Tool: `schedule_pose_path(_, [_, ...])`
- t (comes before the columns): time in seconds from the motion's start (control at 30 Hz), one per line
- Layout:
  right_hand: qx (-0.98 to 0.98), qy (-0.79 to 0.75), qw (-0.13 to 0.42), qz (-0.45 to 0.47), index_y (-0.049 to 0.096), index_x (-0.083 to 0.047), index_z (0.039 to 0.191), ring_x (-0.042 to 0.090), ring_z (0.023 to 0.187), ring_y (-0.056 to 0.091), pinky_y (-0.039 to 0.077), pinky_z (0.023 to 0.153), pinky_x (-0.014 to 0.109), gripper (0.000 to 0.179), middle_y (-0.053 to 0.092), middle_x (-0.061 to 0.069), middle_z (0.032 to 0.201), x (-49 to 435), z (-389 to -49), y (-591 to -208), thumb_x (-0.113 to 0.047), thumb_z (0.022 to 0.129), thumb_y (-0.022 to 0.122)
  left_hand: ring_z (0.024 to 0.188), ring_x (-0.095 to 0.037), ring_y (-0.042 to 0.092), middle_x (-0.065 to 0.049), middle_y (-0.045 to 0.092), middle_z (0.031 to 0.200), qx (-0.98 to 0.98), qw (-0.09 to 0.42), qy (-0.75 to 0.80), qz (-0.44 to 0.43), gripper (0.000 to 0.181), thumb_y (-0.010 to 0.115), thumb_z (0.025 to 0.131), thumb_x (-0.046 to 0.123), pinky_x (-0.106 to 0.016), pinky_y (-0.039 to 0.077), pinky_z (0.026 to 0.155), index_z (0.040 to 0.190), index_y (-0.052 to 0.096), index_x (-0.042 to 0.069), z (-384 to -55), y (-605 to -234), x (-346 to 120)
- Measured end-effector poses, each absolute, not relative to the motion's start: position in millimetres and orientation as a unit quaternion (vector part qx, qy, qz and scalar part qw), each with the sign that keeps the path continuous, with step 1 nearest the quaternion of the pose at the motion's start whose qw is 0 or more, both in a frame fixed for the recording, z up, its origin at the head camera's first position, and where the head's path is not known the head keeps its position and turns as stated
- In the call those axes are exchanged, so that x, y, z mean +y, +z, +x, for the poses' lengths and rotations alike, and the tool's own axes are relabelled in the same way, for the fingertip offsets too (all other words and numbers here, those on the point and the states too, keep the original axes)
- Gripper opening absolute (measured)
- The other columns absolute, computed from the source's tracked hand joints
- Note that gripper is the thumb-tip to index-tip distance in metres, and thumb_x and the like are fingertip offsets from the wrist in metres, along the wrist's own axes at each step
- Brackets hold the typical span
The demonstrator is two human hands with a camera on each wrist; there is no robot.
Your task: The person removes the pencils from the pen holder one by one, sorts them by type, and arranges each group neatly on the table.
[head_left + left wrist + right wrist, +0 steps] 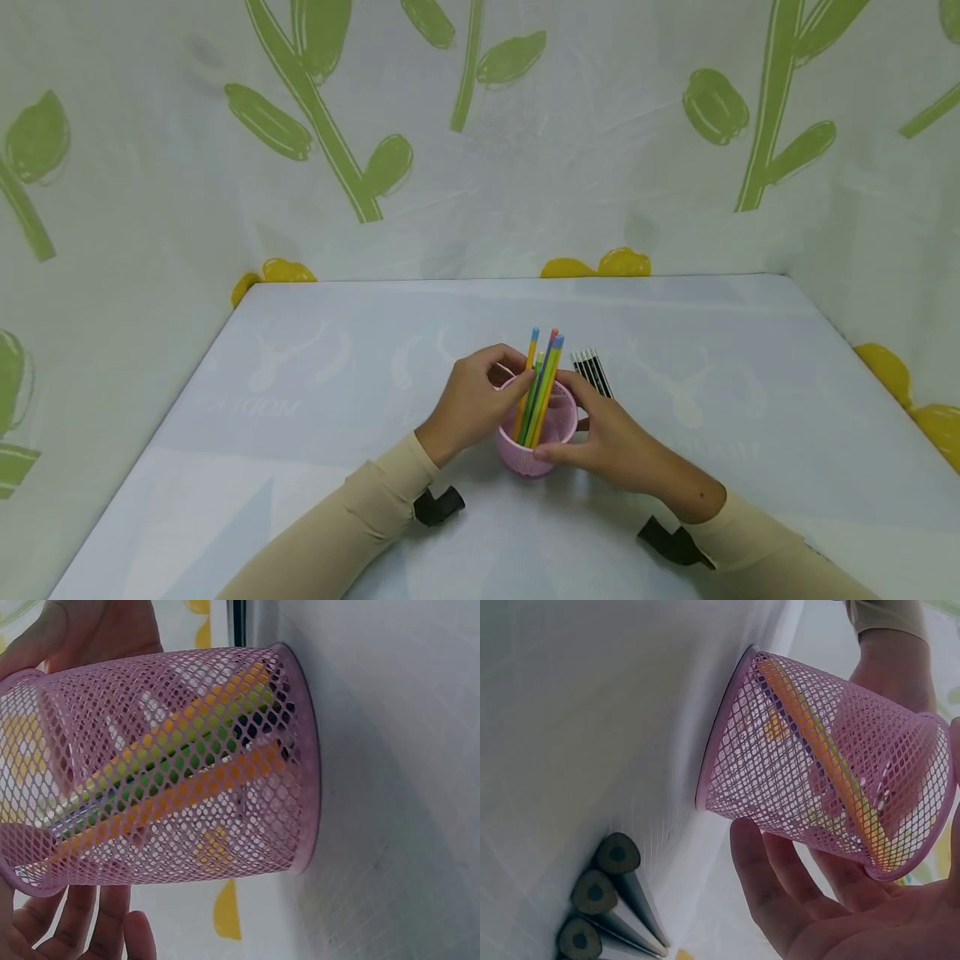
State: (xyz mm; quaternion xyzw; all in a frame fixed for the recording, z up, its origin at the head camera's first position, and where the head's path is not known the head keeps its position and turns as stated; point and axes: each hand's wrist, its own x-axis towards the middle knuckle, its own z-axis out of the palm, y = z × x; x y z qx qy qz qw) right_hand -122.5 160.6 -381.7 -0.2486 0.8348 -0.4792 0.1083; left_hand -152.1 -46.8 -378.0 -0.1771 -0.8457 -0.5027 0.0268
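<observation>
A pink mesh pencil cup (172, 765) stands upright on the table, with several coloured pencils (542, 400) leaning inside it. They are orange, yellow and green, some with blue or reddish ends. My left hand (477, 400) is at the left of the rim, thumb and forefinger pinching the pencils just above it; its other fingers show beyond the cup in the left wrist view. From the right, my right hand (615, 437) holds the cup, thumb at the near rim and fingers (761, 877) along the far side.
Several dark pencils with pale stripes (592, 372) lie side by side on the white table (300, 467), just behind my right hand. Pale walls (600, 167) with green leaf prints rise at the back and sides.
</observation>
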Motion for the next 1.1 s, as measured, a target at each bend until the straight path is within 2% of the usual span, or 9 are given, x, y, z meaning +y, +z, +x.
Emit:
schedule_pose_path(0.1, [0.835,-0.479,0.112,-0.247,0.035,-0.016,0.148,0.029,0.123,0.058,0.057,0.093,0.043,0.083,0.051,0.009,0.144,161,-123,-381,-0.034,0.082,0.083,0.088,-0.011,0.066,0.001,0.07,0.098,-0.844,0.037,-0.501,-0.187,0.013,0.069,0.095,0.023,-0.028,0.058,0.081,0.103,0.069,0.012,-152,-375,-47])
schedule_pose_path(0.23, [0.833,-0.48,0.107,-0.253,0.035,-0.017,0.149,0.029,0.123,0.057,0.057,0.091,0.044,0.083,0.05,0.01,0.146,161,-123,-381,-0.034,0.083,0.083,0.095,-0.013,0.066,-0.001,0.07,0.099,-0.836,0.062,-0.506,-0.203,0.015,0.069,0.095,0.022,-0.041,0.056,0.091,0.105,0.069,0.01,-149,-369,-48])
schedule_pose_path(0.33, [0.832,-0.481,0.105,-0.254,0.034,-0.016,0.149,0.031,0.124,0.057,0.057,0.091,0.044,0.084,0.05,0.011,0.146,162,-123,-381,-0.033,0.083,0.083,0.095,-0.013,0.065,-0.001,0.071,0.098,-0.829,0.079,-0.512,-0.21,0.016,0.069,0.095,0.022,-0.047,0.055,0.092,0.105,0.069,0.01,-147,-363,-49])
schedule_pose_path(0.6, [0.84,-0.47,0.114,-0.244,0.033,-0.015,0.15,0.032,0.128,0.055,0.058,0.091,0.043,0.086,0.05,0.011,0.147,162,-123,-382,-0.037,0.083,0.082,0.089,-0.009,0.065,0.0,0.073,0.1,-0.811,0.114,-0.529,-0.224,0.017,0.066,0.097,0.022,-0.029,0.055,0.083,0.109,0.07,0.011,-145,-350,-54])
schedule_pose_path(0.87, [0.843,-0.471,0.119,-0.233,0.033,-0.016,0.149,0.03,0.127,0.056,0.058,0.091,0.042,0.087,0.051,0.01,0.145,162,-124,-382,-0.039,0.082,0.083,0.087,-0.011,0.069,-0.005,0.072,0.104,-0.783,0.142,-0.558,-0.237,0.017,0.063,0.099,0.015,-0.029,0.058,0.082,0.112,0.067,0.005,-143,-337,-58])
schedule_pose_path(1.1, [0.842,-0.471,0.116,-0.236,0.033,-0.016,0.149,0.031,0.128,0.055,0.058,0.092,0.043,0.087,0.05,0.01,0.146,162,-124,-383,-0.038,0.081,0.083,0.082,-0.011,0.069,-0.005,0.07,0.097,-0.777,0.155,-0.564,-0.232,0.016,0.061,0.1,0.016,-0.029,0.059,0.079,0.112,0.066,0.006,-143,-332,-63])
